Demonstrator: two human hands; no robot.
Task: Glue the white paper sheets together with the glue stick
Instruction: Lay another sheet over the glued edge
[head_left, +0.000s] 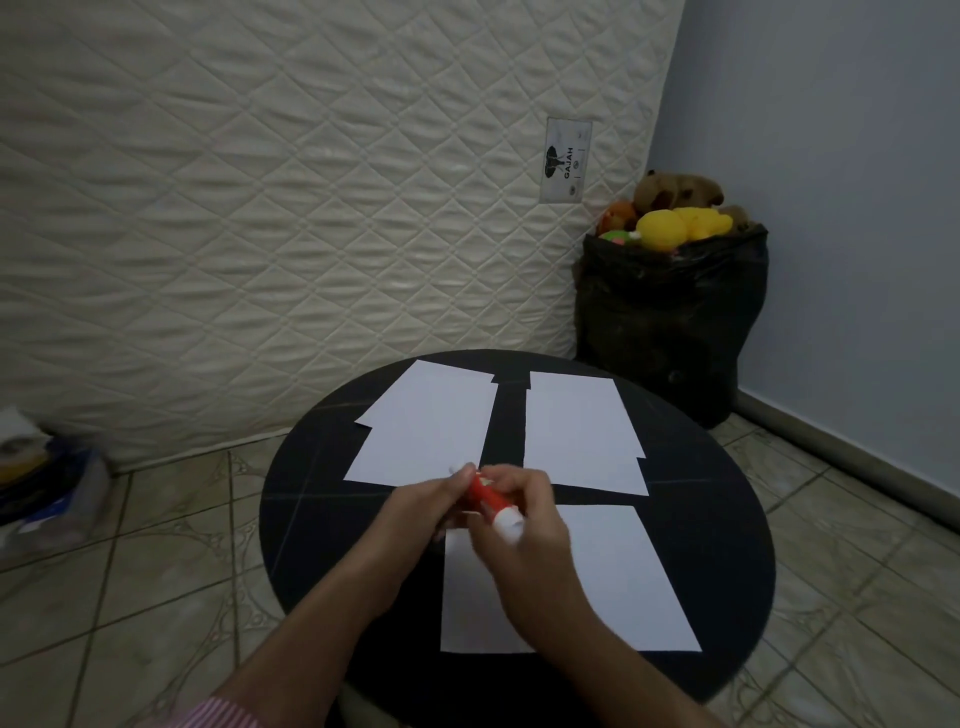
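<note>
Round black table (727, 519) carries three groups of white paper: a far-left pile (431, 421) and a far-right pile (576, 426) (stepped edges suggest at least two sheets in each, count unclear), plus a near sheet (613, 571) directly under the hands. The glue stick (491, 501) is held above the near sheet's far edge, between both hands, red body, white end pointing toward the camera.

Left hand (426, 506) has its fingers curled round the far end of the stick. Right hand (524, 512) grips the nearer, white end, fingers wrapped over it.

Step looks like uncapping or winding the stick up, judged from the two-handed grip. To do it well: hold the body steady in one hand, pull or twist the other end straight along the axis, keep it over the table so the cap doesn't drop to the tiled floor, wind out only a little glue. Then run it along one sheet's edge, with the other hand pinning the paper flat.

Hard to tell: motion blur over the fingers, so whether the cap is on or off is unclear. Which end is the cap, can't say. The near sheet's left part is covered by the forearms. Label on the stick is unreadable.
</note>
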